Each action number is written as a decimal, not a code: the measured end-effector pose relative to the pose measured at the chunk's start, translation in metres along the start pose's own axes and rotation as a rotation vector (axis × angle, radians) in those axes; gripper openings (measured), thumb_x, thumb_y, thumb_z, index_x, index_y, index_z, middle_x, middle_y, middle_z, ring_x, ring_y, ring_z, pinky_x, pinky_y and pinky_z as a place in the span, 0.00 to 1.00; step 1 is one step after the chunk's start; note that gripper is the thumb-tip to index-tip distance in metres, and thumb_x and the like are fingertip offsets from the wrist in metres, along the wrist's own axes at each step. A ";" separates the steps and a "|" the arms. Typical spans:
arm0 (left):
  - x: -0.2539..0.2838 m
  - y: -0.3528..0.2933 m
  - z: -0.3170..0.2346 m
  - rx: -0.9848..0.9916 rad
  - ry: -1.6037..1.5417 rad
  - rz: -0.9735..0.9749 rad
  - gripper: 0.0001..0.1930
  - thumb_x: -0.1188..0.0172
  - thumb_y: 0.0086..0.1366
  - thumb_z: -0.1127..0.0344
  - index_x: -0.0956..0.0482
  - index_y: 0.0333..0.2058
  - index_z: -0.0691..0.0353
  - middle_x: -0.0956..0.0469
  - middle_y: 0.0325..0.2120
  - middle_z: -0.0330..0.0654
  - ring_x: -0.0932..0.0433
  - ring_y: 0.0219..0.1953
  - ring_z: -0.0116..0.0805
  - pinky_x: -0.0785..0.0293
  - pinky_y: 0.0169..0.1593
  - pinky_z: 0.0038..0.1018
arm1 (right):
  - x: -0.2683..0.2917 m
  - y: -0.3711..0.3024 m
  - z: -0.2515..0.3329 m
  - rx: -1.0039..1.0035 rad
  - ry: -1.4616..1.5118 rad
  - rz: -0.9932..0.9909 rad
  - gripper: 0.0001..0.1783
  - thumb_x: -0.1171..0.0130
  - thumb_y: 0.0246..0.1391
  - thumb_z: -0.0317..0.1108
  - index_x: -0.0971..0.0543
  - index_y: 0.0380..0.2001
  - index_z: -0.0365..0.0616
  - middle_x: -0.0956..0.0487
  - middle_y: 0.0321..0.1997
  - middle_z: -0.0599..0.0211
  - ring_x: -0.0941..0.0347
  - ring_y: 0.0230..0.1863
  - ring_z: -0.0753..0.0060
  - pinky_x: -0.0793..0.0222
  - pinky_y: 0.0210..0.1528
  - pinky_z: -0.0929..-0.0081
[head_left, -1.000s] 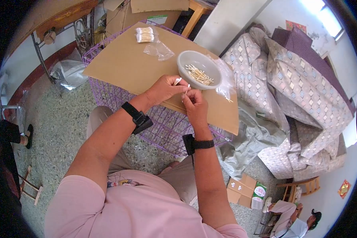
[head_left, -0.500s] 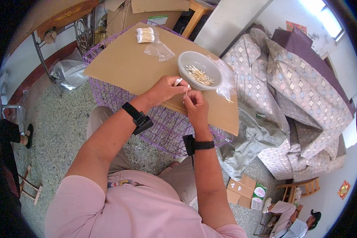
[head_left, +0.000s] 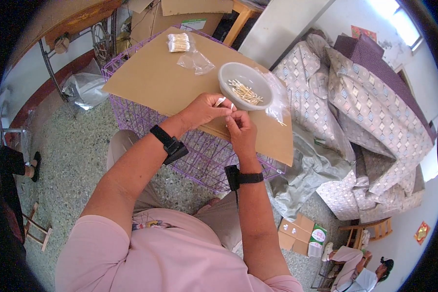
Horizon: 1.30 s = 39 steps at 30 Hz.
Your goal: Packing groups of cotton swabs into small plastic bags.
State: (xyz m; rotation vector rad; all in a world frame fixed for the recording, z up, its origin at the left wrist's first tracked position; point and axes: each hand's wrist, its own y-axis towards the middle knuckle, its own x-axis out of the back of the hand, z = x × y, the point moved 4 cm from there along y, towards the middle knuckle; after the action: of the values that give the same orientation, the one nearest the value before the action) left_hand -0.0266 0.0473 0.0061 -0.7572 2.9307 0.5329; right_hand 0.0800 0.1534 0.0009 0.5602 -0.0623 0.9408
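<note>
My left hand (head_left: 205,108) is closed on a few cotton swabs (head_left: 220,101), their white tips sticking out past the fingers. Close against it, my right hand (head_left: 242,129) pinches at a cotton swab (head_left: 232,106) whose tip shows between both hands; the fingers hide most of its stick. Just beyond the hands stands a pale grey bowl (head_left: 238,71) with a loose heap of cotton swabs (head_left: 246,93) in it. At the far left of the cardboard sheet (head_left: 146,78) lies a packed bundle of cotton swabs (head_left: 178,43), beside a clear plastic bag (head_left: 196,62).
The cardboard rests on a purple wire cage (head_left: 136,117). Clear plastic (head_left: 276,95) and a few loose swabs lie right of the bowl. A sheet-covered piece of furniture (head_left: 365,97) stands at right. A seated person (head_left: 360,272) is at lower right, near a flattened carton (head_left: 297,233).
My hands have drawn slightly closer together, and the right fingers have shifted up along the swab between them. The bowl, bundle and bag have stayed in place.
</note>
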 end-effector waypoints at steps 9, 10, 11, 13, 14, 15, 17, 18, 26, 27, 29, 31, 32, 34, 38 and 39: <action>0.001 0.001 0.004 -0.020 0.035 0.017 0.07 0.41 0.63 0.68 0.21 0.38 0.63 0.22 0.33 0.33 0.26 0.36 0.19 0.28 0.43 0.20 | 0.001 0.000 0.001 0.045 -0.048 -0.027 0.07 0.38 0.52 0.29 0.27 0.26 0.41 0.28 0.20 0.75 0.35 0.22 0.83 0.37 0.26 0.80; 0.001 0.001 0.004 -0.013 0.044 0.014 0.07 0.41 0.63 0.68 0.21 0.38 0.63 0.22 0.32 0.33 0.27 0.36 0.19 0.29 0.42 0.20 | 0.002 0.000 0.001 0.045 -0.048 -0.028 0.07 0.38 0.52 0.29 0.27 0.26 0.41 0.28 0.20 0.75 0.35 0.22 0.83 0.37 0.26 0.80; 0.000 0.002 0.004 -0.013 0.043 0.015 0.07 0.41 0.63 0.68 0.21 0.38 0.63 0.22 0.32 0.33 0.27 0.36 0.19 0.29 0.42 0.20 | 0.002 0.000 0.000 0.037 -0.045 -0.022 0.07 0.38 0.51 0.29 0.27 0.25 0.41 0.28 0.20 0.75 0.36 0.22 0.84 0.37 0.26 0.80; 0.002 0.001 0.005 -0.029 0.047 0.011 0.07 0.42 0.64 0.68 0.20 0.38 0.63 0.21 0.32 0.33 0.27 0.36 0.19 0.28 0.42 0.20 | 0.000 0.000 0.005 0.031 -0.039 -0.012 0.07 0.38 0.51 0.29 0.27 0.25 0.42 0.29 0.20 0.75 0.36 0.22 0.84 0.37 0.25 0.81; 0.003 0.001 0.005 -0.029 0.047 0.008 0.07 0.42 0.64 0.68 0.20 0.38 0.63 0.21 0.32 0.33 0.27 0.36 0.19 0.28 0.42 0.20 | 0.000 -0.001 0.008 0.029 -0.054 -0.011 0.07 0.38 0.51 0.28 0.27 0.25 0.42 0.29 0.19 0.76 0.36 0.22 0.85 0.38 0.25 0.81; 0.002 0.002 0.005 -0.031 0.055 0.015 0.07 0.42 0.64 0.68 0.20 0.38 0.64 0.21 0.32 0.33 0.27 0.36 0.19 0.28 0.42 0.20 | 0.000 -0.001 0.010 0.027 -0.071 -0.013 0.08 0.38 0.51 0.28 0.27 0.25 0.42 0.29 0.19 0.76 0.37 0.22 0.85 0.38 0.25 0.82; 0.002 0.003 0.006 -0.033 0.064 0.020 0.07 0.43 0.64 0.68 0.20 0.38 0.64 0.21 0.32 0.33 0.26 0.36 0.19 0.28 0.42 0.20 | 0.000 -0.001 0.007 0.026 -0.066 -0.013 0.08 0.38 0.50 0.28 0.28 0.25 0.41 0.29 0.19 0.76 0.37 0.22 0.86 0.39 0.25 0.82; 0.002 0.003 0.006 -0.022 0.056 0.021 0.07 0.42 0.63 0.68 0.20 0.38 0.64 0.21 0.33 0.34 0.26 0.36 0.20 0.28 0.43 0.21 | 0.000 0.000 0.007 0.024 -0.060 -0.014 0.08 0.38 0.50 0.28 0.28 0.25 0.41 0.30 0.19 0.77 0.37 0.22 0.86 0.39 0.24 0.82; 0.001 0.002 0.002 -0.019 0.076 0.013 0.08 0.43 0.64 0.68 0.21 0.38 0.65 0.21 0.33 0.36 0.26 0.37 0.21 0.28 0.43 0.22 | 0.000 0.000 0.000 0.026 -0.026 -0.021 0.06 0.37 0.50 0.27 0.25 0.27 0.40 0.25 0.22 0.74 0.32 0.24 0.84 0.34 0.28 0.81; 0.002 0.002 0.002 -0.020 0.074 0.010 0.08 0.44 0.64 0.67 0.21 0.38 0.65 0.21 0.33 0.36 0.26 0.37 0.21 0.28 0.43 0.22 | 0.000 0.000 0.000 0.030 -0.012 -0.023 0.05 0.37 0.50 0.27 0.24 0.28 0.40 0.24 0.23 0.73 0.30 0.25 0.83 0.33 0.29 0.81; 0.001 0.001 0.002 -0.021 0.072 0.009 0.08 0.44 0.65 0.67 0.21 0.38 0.65 0.22 0.33 0.35 0.27 0.37 0.21 0.28 0.43 0.22 | 0.000 0.000 -0.001 0.028 -0.009 -0.023 0.05 0.37 0.50 0.27 0.24 0.29 0.40 0.23 0.24 0.72 0.29 0.26 0.83 0.32 0.30 0.80; 0.001 0.001 0.001 -0.066 0.107 0.023 0.08 0.45 0.65 0.67 0.21 0.38 0.65 0.22 0.34 0.35 0.27 0.37 0.21 0.29 0.44 0.23 | -0.001 0.000 0.000 0.026 -0.004 -0.022 0.05 0.37 0.50 0.27 0.23 0.29 0.40 0.22 0.24 0.71 0.28 0.26 0.82 0.31 0.31 0.80; 0.000 0.002 0.001 -0.066 0.108 0.023 0.08 0.45 0.65 0.67 0.21 0.38 0.65 0.22 0.34 0.35 0.27 0.37 0.21 0.29 0.44 0.23 | -0.001 0.000 0.001 0.037 -0.035 -0.020 0.05 0.38 0.50 0.28 0.23 0.30 0.40 0.22 0.25 0.70 0.27 0.27 0.82 0.30 0.31 0.79; -0.002 0.003 -0.001 -0.144 0.210 0.042 0.10 0.45 0.65 0.66 0.21 0.39 0.66 0.23 0.35 0.38 0.26 0.39 0.24 0.29 0.45 0.24 | -0.002 0.000 0.006 0.045 -0.065 -0.018 0.05 0.38 0.51 0.28 0.23 0.31 0.40 0.21 0.26 0.69 0.27 0.28 0.82 0.30 0.32 0.79; -0.005 0.003 -0.007 -0.245 0.455 0.040 0.12 0.47 0.66 0.65 0.22 0.40 0.67 0.24 0.37 0.42 0.26 0.40 0.29 0.30 0.46 0.26 | -0.002 0.000 0.005 0.019 -0.087 0.019 0.04 0.40 0.54 0.26 0.22 0.33 0.38 0.22 0.29 0.76 0.28 0.31 0.86 0.31 0.36 0.84; -0.005 0.003 -0.006 -0.230 0.455 0.045 0.12 0.48 0.67 0.64 0.22 0.41 0.67 0.24 0.37 0.42 0.26 0.42 0.29 0.30 0.47 0.27 | -0.002 0.000 0.005 0.034 -0.075 0.011 0.04 0.40 0.54 0.27 0.22 0.34 0.38 0.21 0.29 0.76 0.28 0.31 0.86 0.31 0.36 0.83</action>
State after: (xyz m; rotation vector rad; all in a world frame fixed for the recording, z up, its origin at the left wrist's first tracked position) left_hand -0.0238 0.0498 0.0131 -0.9501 3.3465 0.8100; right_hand 0.0793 0.1496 0.0044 0.6270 -0.1177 0.9327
